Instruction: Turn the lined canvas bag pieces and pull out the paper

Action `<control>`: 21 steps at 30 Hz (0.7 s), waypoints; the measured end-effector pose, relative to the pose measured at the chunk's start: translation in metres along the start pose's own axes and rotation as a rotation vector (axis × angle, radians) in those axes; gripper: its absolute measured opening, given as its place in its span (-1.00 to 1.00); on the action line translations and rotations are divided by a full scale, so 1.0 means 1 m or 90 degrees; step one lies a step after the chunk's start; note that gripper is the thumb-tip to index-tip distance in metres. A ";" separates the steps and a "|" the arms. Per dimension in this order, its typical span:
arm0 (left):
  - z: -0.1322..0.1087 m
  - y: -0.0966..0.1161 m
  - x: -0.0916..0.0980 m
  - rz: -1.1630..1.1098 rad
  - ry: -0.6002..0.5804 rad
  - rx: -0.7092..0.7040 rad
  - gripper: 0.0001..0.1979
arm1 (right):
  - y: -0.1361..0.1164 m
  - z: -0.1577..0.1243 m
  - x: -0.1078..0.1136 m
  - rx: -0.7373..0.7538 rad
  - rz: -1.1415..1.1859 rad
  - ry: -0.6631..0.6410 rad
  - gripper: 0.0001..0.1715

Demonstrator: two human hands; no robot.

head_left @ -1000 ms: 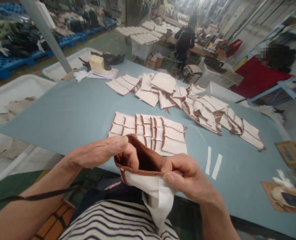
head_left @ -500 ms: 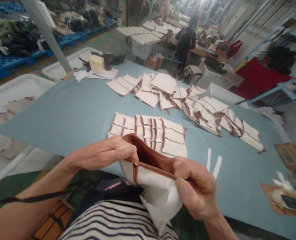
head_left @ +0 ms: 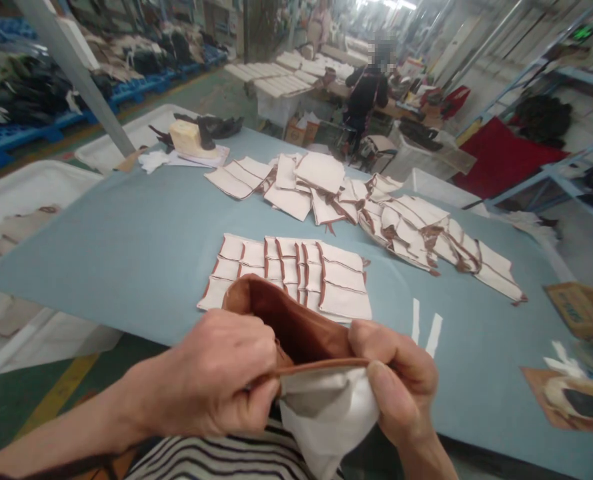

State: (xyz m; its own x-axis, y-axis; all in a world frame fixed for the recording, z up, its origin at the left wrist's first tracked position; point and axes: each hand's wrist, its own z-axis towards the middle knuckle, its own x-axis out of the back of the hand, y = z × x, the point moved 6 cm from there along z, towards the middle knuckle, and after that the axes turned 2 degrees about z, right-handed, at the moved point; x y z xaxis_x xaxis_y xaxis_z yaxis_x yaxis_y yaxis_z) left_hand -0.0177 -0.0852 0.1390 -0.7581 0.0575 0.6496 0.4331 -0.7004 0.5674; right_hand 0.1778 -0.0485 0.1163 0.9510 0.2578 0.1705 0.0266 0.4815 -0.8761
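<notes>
**Left hand now fisted on the near rim, pouch mouth held open**

Half a second ago your left hand (head_left: 211, 373) lay stretched out, thumb along the top of the rim at the pouch's left end; now it has curled into a fist lower and nearer to you, knuckles up. The brown upright strip that showed under your thumb is now hidden, and the brown left end of the pouch (head_left: 326, 407) stands up beyond your fingers. Your right hand (head_left: 401, 380) keeps much the same hold.

Both hands are clamped on the near rim, apart from each other, with the brown edging drawn straight between them. Your right thumb presses the white outer face while the fingers curl over behind it. Your left forearm comes in low from the left, your right from the lower right.

The pouch is up in front of your striped top (head_left: 216, 460), at the near edge of the bench (head_left: 116, 247), just this side of the overlapped cream pieces (head_left: 343, 283).
</notes>
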 end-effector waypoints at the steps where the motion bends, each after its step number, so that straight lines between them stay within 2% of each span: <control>1: 0.000 0.007 -0.003 -0.004 0.018 -0.019 -0.72 | 0.000 -0.001 0.001 0.015 -0.026 0.020 -0.51; 5: 0.000 0.019 -0.021 -0.116 0.019 -0.058 -0.61 | -0.001 -0.002 -0.003 0.080 -0.150 0.069 -0.56; 8: -0.005 0.010 -0.026 -0.239 0.039 -0.066 -0.58 | 0.008 -0.005 -0.010 0.072 -0.155 0.092 -0.55; 11: -0.014 -0.016 -0.020 -0.292 0.094 0.001 -0.64 | 0.038 -0.009 -0.016 -0.089 0.014 0.119 -0.50; 13: -0.021 -0.038 -0.013 -0.304 0.083 0.082 -0.71 | 0.059 -0.010 -0.024 -0.222 0.165 0.102 -0.46; 15: -0.027 -0.057 -0.004 -0.306 0.042 0.144 -0.73 | 0.069 -0.007 -0.030 -0.293 0.242 0.062 -0.44; 16: -0.030 -0.065 0.003 -0.299 0.024 0.162 -0.70 | 0.068 -0.002 -0.031 -0.290 0.243 0.034 -0.44; 18: -0.035 -0.076 0.017 -0.266 0.008 0.183 -0.62 | 0.057 0.014 -0.036 -0.217 0.181 -0.056 -0.49; 21: -0.036 -0.082 0.029 -0.246 -0.012 0.191 -0.51 | 0.023 0.041 -0.057 -0.046 0.059 -0.250 -0.56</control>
State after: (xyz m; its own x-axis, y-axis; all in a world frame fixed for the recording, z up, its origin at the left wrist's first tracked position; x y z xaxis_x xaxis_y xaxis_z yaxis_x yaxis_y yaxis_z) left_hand -0.0925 -0.0516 0.0934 -0.8830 0.2879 0.3707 0.2456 -0.3897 0.8876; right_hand 0.1118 -0.0173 0.1051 0.7612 0.6038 0.2364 -0.0184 0.3845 -0.9229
